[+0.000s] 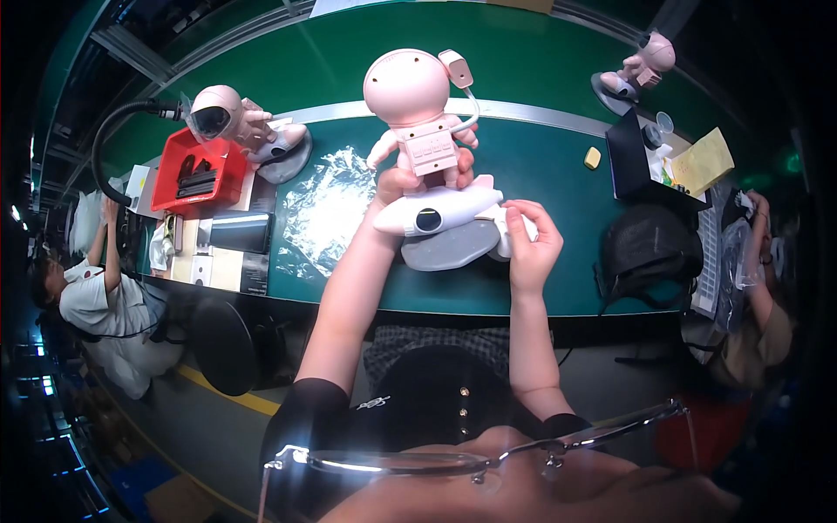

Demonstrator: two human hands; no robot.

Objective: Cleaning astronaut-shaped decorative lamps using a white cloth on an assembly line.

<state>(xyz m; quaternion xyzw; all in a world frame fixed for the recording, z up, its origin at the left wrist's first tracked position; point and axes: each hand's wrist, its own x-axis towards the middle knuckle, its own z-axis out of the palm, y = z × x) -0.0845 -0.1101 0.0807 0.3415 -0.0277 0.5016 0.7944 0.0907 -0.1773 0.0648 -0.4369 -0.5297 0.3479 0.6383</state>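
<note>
A pink astronaut figure (406, 91) stands over a white rocket (458, 207) on a dark grey oval base (452, 248). Its back faces me, showing a ribbed backpack and several small dark holes. From a small pink box beside the head, a pale tube curves down to the backpack. My left hand (398, 183) is closed around the figure's lower body, its fingertips showing on the right side. At the rocket's right end, my right hand (532, 242) pinches a white tail piece (503, 237) between thumb and fingers; part of that piece is hidden.
Crumpled clear plastic film (327, 213) lies left of the figure. Further left are a red bin (193, 196) with dark parts and a second astronaut figure (253, 131). A yellow block (592, 158), black box (632, 157) and black bag (654, 253) sit right. People work at both sides.
</note>
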